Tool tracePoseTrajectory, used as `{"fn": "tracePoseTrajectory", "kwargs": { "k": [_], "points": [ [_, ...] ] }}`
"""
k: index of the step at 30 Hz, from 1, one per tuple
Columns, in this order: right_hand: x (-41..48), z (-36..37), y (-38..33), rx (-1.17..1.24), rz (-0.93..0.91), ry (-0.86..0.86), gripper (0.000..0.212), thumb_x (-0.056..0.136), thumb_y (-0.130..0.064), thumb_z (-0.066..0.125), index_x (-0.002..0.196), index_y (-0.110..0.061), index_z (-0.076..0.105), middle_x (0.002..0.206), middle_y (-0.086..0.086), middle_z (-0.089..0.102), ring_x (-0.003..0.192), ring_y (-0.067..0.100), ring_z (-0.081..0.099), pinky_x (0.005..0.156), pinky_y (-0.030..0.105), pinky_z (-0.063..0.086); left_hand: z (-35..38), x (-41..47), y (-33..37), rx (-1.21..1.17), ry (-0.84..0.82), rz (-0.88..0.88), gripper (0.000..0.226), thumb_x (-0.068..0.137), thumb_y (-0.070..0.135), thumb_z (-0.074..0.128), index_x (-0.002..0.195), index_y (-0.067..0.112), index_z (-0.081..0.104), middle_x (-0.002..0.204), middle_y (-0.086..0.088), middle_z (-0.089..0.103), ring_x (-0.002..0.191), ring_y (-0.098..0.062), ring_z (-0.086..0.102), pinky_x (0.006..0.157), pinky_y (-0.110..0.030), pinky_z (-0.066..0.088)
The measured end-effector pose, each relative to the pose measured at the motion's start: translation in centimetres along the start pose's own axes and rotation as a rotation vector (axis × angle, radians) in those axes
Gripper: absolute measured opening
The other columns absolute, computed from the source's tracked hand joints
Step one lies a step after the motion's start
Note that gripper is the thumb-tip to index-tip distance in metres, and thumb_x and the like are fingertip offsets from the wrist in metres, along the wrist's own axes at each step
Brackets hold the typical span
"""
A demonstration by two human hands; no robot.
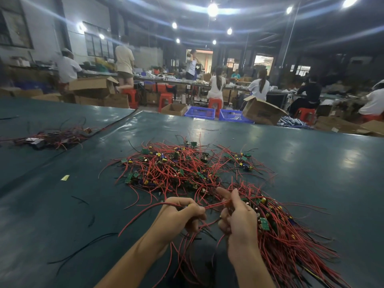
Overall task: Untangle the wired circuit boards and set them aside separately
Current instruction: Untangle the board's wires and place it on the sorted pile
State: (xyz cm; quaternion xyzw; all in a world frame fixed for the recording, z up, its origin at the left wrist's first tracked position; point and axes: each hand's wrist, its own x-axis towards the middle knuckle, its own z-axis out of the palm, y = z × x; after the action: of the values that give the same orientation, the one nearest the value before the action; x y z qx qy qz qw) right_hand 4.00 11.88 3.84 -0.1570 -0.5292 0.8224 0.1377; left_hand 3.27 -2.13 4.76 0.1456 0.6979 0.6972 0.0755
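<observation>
Left hand (182, 215) and right hand (239, 219) each gripped a red wire (214, 205) stretched between them.
Slow pulling, away from the tangle (176, 169) beyond the fingers, looked likeliest to avoid snags.

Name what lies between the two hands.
Head view: thin red wires stretch from the left hand to the right hand; both hands grip them.

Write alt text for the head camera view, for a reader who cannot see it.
A person's left hand and right hand each grip red wires stretched between them above a dark green table. Beyond the hands lies a tangled pile of small wired circuit boards; a straighter bundle lies at the right. Other workers sit far behind.
</observation>
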Motion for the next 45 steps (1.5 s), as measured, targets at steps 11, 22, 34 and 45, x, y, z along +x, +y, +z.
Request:
{"fn": "tracePoseTrajectory", "kwargs": {
  "k": [11, 22, 34, 45],
  "points": [
    [0.2, -0.2, 0.5, -0.045, -0.136, 0.007, 0.046, 0.090, -0.052, 0.055, 0.082, -0.014, 0.079, 0.054, -0.003, 0.044, 0.042, 0.008, 0.031, 0.040, 0.022, 0.026, 0.4, 0.0, 0.3, -0.318, 0.110, -0.103, 0.024, 0.075, 0.037, 0.068, 0.060, 0.018, 0.071, 0.063, -0.009, 0.064, 0.050, -0.013, 0.054, 0.051, -0.021, 0.046],
    [-1.4, 1.6, 1.6, -0.296, -0.392, -0.243, 0.027, 0.091, -0.025, 0.066, 0.068, -0.028, 0.080, 0.066, -0.003, 0.074, 0.061, 0.004, 0.069, 0.057, 0.011, 0.050, 0.4, 0.5, -0.4, -0.196, 0.233, -0.068, 0.041, 0.079, 0.046, 0.063, 0.062, 0.011, 0.075, 0.057, -0.008, 0.066, 0.051, -0.014, 0.061, 0.051, -0.020, 0.050],
    [0.8, -0.7, 0.0, 0.028, -0.137, 0.294, 0.030, 0.087, -0.034, 0.072, 0.067, -0.012, 0.075, 0.060, -0.002, 0.070, 0.040, 0.004, 0.045, 0.036, 0.019, 0.036, 0.5, 0.6, -1.0, -0.077, 0.096, -0.042, 0.046, 0.086, 0.047, 0.048, 0.077, 0.011, 0.076, 0.063, -0.010, 0.069, 0.052, -0.015, 0.057, 0.057, -0.024, 0.048],
    [1.0, -1.5, -1.1, 0.288, 0.071, 0.349, 0.014, 0.090, -0.002, 0.066, 0.103, -0.002, 0.069, 0.093, 0.005, 0.070, 0.057, 0.006, 0.046, 0.035, 0.015, 0.036, 0.3, 0.9, -1.4, -0.077, 0.091, -0.040, 0.048, 0.097, 0.038, 0.043, 0.080, 0.006, 0.074, 0.063, -0.010, 0.069, 0.052, -0.013, 0.059, 0.053, -0.019, 0.048]
  ]
}}
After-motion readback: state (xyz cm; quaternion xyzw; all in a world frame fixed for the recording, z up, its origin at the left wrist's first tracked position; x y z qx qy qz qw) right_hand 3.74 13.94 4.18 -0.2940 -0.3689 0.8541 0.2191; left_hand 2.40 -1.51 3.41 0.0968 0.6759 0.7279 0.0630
